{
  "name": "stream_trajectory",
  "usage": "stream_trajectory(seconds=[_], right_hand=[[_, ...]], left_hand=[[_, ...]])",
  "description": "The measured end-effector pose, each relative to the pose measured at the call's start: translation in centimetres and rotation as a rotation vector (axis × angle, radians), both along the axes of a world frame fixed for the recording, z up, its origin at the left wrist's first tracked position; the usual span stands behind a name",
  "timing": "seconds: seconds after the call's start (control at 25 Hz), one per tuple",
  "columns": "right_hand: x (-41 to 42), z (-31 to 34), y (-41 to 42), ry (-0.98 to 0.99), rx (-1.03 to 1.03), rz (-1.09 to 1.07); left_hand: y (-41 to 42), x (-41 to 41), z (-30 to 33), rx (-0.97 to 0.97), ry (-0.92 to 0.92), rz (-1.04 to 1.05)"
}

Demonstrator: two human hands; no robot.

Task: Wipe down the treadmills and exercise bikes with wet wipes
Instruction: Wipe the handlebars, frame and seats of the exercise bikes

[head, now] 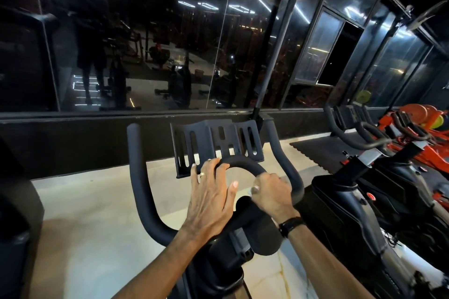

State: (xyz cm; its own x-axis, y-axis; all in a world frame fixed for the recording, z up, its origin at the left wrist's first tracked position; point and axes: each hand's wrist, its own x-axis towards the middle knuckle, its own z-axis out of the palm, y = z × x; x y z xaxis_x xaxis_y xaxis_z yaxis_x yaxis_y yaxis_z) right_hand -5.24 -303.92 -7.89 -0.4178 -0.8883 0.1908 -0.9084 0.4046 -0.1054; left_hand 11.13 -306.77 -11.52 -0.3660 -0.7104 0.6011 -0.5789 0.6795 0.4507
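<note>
A black exercise bike handlebar [136,177] fills the middle of the view, with two upright horns, a curved centre loop [243,161] and a slotted black tray [216,143] behind it. My left hand [210,198] lies over the left side of the centre loop, fingertips hooked over the bar and thumb out to the side. My right hand [272,193] is fisted round the right side of the loop; a small pale bit, possibly a wet wipe [250,191], shows at its thumb. The rest of the wipe is hidden.
A second black exercise bike [359,192] stands close on the right, with orange bikes [422,143] beyond it. A dark mirror wall [145,43] and low black ledge [73,138] run ahead. Pale floor [97,213] lies below, and a dark machine [17,213] sits at the left edge.
</note>
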Motion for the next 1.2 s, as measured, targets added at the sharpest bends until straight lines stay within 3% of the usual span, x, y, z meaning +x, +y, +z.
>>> stream_trajectory(seconds=[0.08,0.2,0.28,0.36,0.44,0.56,0.68,0.76,0.88,1.0,1.2], right_hand=[[-0.5,-0.4,0.2,-0.022,-0.034,-0.009],[0.9,-0.8,1.2,-0.138,-0.056,0.234],[1.6,-1.3,3.1,-0.317,-0.208,0.363],[0.6,-2.5,5.2,-0.391,-0.486,0.323],[-1.1,-4.3,7.6,-0.34,-0.637,0.13],[-0.6,-6.9,9.4,-0.375,-0.597,-0.02],[3.0,-8.7,9.8,-0.277,-0.601,0.229],[2.7,-8.8,10.0,-0.211,-0.586,0.271],[-1.1,-8.6,10.1,-0.158,-0.574,0.048],[-1.8,-9.0,10.2,-0.253,-0.589,-0.113],[3.2,-10.6,11.8,-0.153,-0.623,0.24]], left_hand=[[0.0,-0.1,0.1,-0.001,-0.014,-0.001],[0.1,-0.2,0.1,-0.039,-0.034,-0.028],[0.2,-0.2,0.0,-0.077,-0.06,-0.057],[0.3,-0.1,0.1,-0.094,-0.067,-0.087],[0.5,-0.3,0.1,-0.103,-0.079,-0.097],[0.4,-0.5,0.2,-0.111,-0.12,-0.109],[0.2,-0.8,0.4,-0.138,-0.153,-0.132],[0.4,-1.2,0.6,-0.147,-0.193,-0.158],[0.4,-1.9,0.5,-0.147,-0.246,-0.183],[0.1,-2.0,0.4,-0.133,-0.254,-0.176],[0.1,-1.9,0.3,-0.138,-0.278,-0.183]])
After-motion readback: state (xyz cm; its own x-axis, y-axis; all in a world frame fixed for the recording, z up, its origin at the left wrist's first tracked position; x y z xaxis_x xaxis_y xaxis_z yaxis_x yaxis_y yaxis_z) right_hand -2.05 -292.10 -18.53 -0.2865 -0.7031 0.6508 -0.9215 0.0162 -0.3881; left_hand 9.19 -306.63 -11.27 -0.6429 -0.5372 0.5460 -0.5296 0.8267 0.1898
